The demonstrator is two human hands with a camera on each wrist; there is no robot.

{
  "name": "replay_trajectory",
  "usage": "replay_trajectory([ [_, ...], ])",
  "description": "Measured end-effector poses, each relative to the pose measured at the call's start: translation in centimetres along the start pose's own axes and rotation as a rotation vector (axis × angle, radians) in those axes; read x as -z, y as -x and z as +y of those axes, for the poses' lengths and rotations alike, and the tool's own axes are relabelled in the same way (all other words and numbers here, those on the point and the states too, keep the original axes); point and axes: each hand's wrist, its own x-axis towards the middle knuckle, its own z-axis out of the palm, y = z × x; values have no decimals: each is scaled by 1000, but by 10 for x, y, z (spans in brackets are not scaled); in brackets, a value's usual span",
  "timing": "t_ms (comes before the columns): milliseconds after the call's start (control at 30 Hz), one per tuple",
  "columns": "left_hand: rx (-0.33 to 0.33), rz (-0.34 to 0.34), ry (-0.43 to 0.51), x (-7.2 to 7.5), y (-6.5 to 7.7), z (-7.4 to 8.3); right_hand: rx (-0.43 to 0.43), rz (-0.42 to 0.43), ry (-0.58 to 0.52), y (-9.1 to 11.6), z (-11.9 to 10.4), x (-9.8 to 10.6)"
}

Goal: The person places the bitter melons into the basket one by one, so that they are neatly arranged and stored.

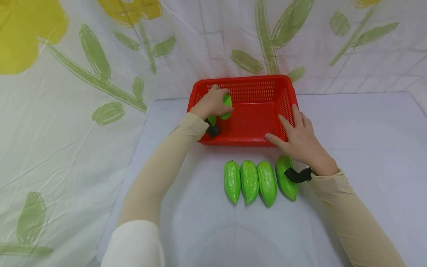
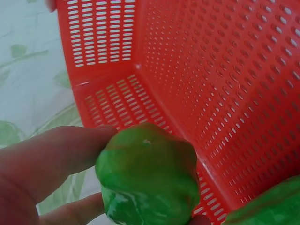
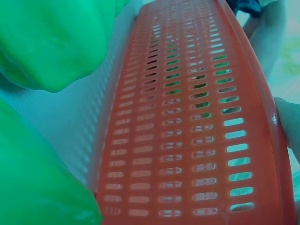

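My left hand (image 1: 213, 103) is over the left part of a red plastic basket (image 1: 247, 141), holding a glossy green ridged fruit (image 1: 227, 106) between thumb and fingers. In the left wrist view the knobbly end of this held fruit (image 2: 147, 176) faces the camera. Another green fruit (image 1: 212, 119) lies in the basket below that hand, partly hidden by it. My right hand (image 1: 300, 139) rests with spread, fairly straight fingers on the basket's front right corner, its thumb at the front rim.
Several similar green fruits (image 1: 249, 181) lie in a row on the white table (image 1: 200, 222) before the basket; the rightmost (image 1: 286, 180) is partly under the right wrist's black strap. A white curtain (image 1: 186, 48) with printed flowers hangs behind the basket.
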Motion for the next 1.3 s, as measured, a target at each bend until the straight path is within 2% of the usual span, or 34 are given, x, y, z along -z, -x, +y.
replay_trajectory([
  [300, 47, -54, -29, -4, -14, 3, -1, 4, -7, 0, 1, -1],
  [567, 57, -49, -118, -16, -22, 0, -5, 0, -14, 0, -1, -1],
  [700, 61, -39, -201, -23, -22, 3, -3, 4, -18, 1, -1, 0],
  [867, 72, -70, -260, -28, -23, 5, -2, 6, -19, 1, -1, 0],
  [1300, 70, -88, -288, -30, -25, 4, -5, -1, -5, 0, 0, 0],
])
